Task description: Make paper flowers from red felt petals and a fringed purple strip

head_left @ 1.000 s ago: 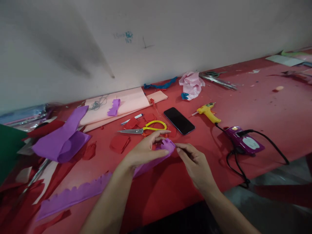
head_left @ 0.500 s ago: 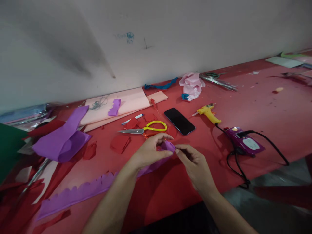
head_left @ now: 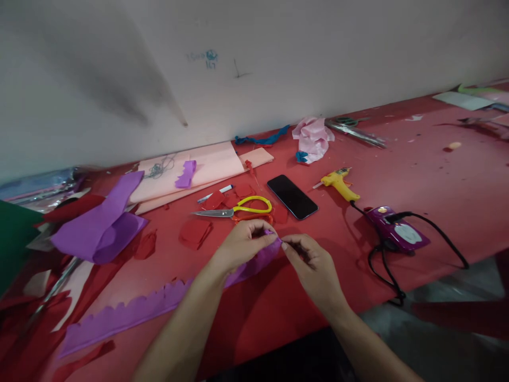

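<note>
A long purple paper strip (head_left: 131, 314) with a scalloped edge trails across the red table (head_left: 437, 175) to the lower left. My left hand (head_left: 238, 246) is closed around the strip's near end, which is bunched up between the fingers. My right hand (head_left: 310, 265) pinches the same end from the right, its fingertips meeting those of my left hand. Most of the gathered end is hidden by my fingers. Yellow-handled scissors (head_left: 238, 209) lie just beyond my hands.
A black phone (head_left: 292, 197), a yellow glue gun (head_left: 340, 183) and a purple device (head_left: 397, 233) with a black cable lie to the right. Pink paper sheets (head_left: 199, 170), purple paper (head_left: 99, 228) and red scraps (head_left: 194, 232) lie left. Crumpled pink paper (head_left: 312, 138) is by the wall.
The scalloped purple end that stuck out between my hands is now gathered tighter and mostly covered by my fingers. My two hands have drawn closer together.
</note>
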A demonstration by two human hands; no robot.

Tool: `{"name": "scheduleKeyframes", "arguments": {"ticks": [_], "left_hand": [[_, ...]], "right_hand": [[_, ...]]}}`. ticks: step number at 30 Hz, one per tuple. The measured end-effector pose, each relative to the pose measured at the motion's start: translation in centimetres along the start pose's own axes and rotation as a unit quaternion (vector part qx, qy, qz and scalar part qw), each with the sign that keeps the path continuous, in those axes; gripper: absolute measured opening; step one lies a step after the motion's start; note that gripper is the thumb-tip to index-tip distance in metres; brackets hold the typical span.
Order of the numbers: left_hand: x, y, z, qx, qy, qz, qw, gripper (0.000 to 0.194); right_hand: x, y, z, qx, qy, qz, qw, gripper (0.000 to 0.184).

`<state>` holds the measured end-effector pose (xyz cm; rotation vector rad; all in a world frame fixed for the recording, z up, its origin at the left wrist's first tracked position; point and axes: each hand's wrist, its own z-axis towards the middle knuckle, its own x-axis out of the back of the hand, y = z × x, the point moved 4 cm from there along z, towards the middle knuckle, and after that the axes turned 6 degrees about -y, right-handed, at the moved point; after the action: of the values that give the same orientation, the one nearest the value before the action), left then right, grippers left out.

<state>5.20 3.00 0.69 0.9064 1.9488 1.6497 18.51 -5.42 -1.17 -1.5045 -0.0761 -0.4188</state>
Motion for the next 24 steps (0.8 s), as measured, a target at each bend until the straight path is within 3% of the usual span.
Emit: {"name": "scheduleKeyframes", "arguments": {"ticks": [6, 12, 17, 20, 24], "left_hand": [[0.0, 0.0, -0.1, 0.027, 0.009, -0.044, 0.999, 0.022], [0.2, -0.5, -0.2, 0.031, 0.029, -0.072, 0.996, 0.036], [-0.1, -0.4, -0.1, 0.029, 0.006, -0.065, 0.997, 0.022], [0.0, -0.4, -0.1, 0.027, 0.007, -0.053, 0.998, 0.014], [-0.1, 0.1, -0.2, 0.009, 0.012, 0.012, 1.000, 0.007]], "right_hand": [[0.3, -0.1, 0.1, 0.027, 0.010, -0.005, 1.000, 0.013], [0.5, -0.9, -0.3, 0.119, 0.051, -0.063, 0.990, 0.014], [0.4, -1.0, -0.7, 0.184, 0.069, -0.120, 0.973, 0.019], [0.3, -0.7, -0.6, 0.160, 0.056, -0.099, 0.981, 0.018], [0.4, 0.1, -0.2, 0.055, 0.014, -0.015, 0.998, 0.013]]}}
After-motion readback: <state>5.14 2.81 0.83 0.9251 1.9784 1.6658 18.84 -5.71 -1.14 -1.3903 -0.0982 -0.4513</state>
